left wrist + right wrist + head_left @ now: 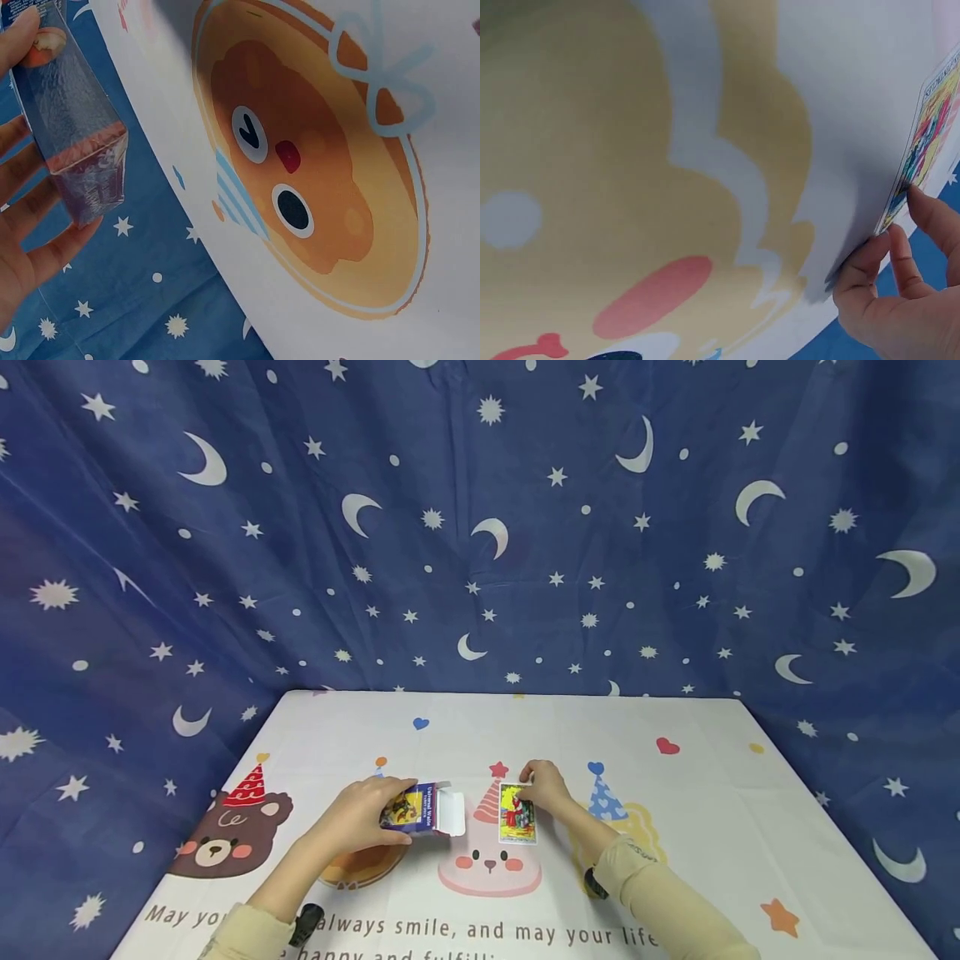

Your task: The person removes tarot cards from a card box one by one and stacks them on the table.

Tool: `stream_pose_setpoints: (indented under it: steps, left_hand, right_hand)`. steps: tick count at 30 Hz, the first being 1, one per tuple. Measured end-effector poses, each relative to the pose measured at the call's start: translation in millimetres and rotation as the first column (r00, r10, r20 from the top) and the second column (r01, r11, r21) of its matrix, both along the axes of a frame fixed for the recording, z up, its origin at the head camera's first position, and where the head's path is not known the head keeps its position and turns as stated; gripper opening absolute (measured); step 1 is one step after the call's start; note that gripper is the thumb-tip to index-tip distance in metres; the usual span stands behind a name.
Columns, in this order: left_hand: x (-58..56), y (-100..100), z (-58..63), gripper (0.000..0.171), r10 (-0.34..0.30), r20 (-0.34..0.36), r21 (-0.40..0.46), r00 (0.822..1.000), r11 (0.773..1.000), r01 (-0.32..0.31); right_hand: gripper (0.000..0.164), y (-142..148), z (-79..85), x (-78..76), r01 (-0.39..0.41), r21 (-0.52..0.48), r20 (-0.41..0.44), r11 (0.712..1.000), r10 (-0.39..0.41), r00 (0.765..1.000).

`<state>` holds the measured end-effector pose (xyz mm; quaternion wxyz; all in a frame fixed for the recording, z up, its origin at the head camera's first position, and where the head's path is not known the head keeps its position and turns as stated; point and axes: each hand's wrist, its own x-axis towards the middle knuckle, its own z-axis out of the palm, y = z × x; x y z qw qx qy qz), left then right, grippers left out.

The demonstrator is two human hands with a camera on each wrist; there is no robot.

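My left hand (358,817) grips a dark blue tarot card box (407,807) by its sides, left of the table's middle. The box's white end flap (451,812) stands open, facing right. In the left wrist view, thumb and fingers wrap the clear-filmed box (71,105). To the right, my right hand (546,787) pinches a colourful tarot card (517,815) by its upper right edge. The right wrist view shows thumb and fingers on the end of this card (928,139). Whether other cards lie beneath it, I cannot tell. The box's inside is hidden.
A white tablecloth (600,727) printed with cartoon animals and lettering covers the table. Behind it and at both sides hangs a blue curtain (450,543) with moons and stars. A dark band (306,925) sits at my left wrist.
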<state>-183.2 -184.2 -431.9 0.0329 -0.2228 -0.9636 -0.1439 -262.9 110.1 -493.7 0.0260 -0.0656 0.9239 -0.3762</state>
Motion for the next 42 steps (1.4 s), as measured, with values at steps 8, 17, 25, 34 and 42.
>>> stream_pose_setpoints:
  steps: [8,17,25,34,42]
  left_hand:
    - [0.2,-2.1,-0.2,0.079,0.002,0.011,0.017,1.0,1.0,-0.003]
    - [1.9,-3.8,-3.5,0.079,0.011,0.029,0.017,1.0,1.0,-0.012]
    - [2.9,-4.7,-6.3,0.078,0.016,0.038,0.022,0.999,1.0,-0.017]
    - [3.2,-5.3,-6.2,0.078,0.016,0.035,0.029,0.999,0.999,-0.017]
    - [3.8,-5.5,-6.2,0.078,0.006,0.036,0.016,0.999,1.0,-0.006]
  right_hand:
    - [0.022,5.1,-0.8,-7.7,0.025,-0.045,0.103,0.999,-0.02,0.995]
    - [0.023,11.3,-3.4,-12.5,0.067,-0.201,0.229,0.977,-0.02,0.973]
    - [0.023,13.9,-4.3,-10.6,0.026,-0.215,0.194,0.976,0.017,0.981]
    - [0.024,9.7,-5.0,-8.2,0.041,-0.17,0.142,0.985,-0.017,0.99]
    - [0.026,3.7,0.5,1.7,0.025,0.01,0.043,1.0,-0.025,0.999]
